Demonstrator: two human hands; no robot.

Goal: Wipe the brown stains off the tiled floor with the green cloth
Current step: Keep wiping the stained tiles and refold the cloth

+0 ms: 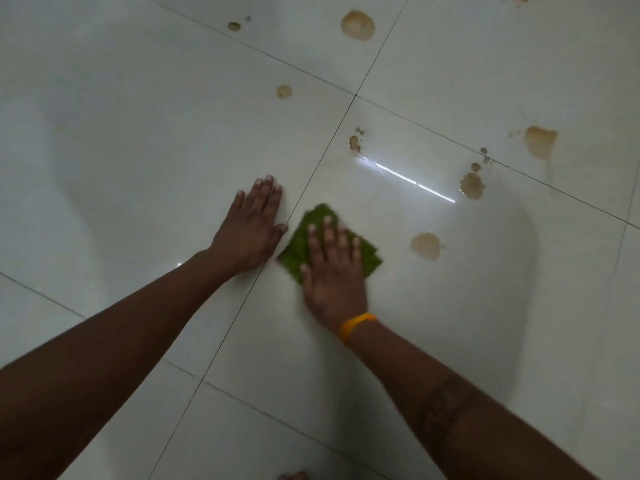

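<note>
Flat right hand [332, 275] on green cloth [301, 244], stains [426, 245] nearby

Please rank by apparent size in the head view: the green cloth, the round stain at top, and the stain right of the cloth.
1. green cloth, partly under the right hand
2. round stain at top
3. stain right of the cloth, similar in size; it lies nearer the camera, so order unsure

Both bare forearms reach up from the lower corners of the frame toward its centre. The left hand [251, 230] lies flat, palm down, fingers straight and close together. The right hand [332, 268], just right of it, is also flat with fingers spread, an orange band [356, 328] around its wrist
</note>
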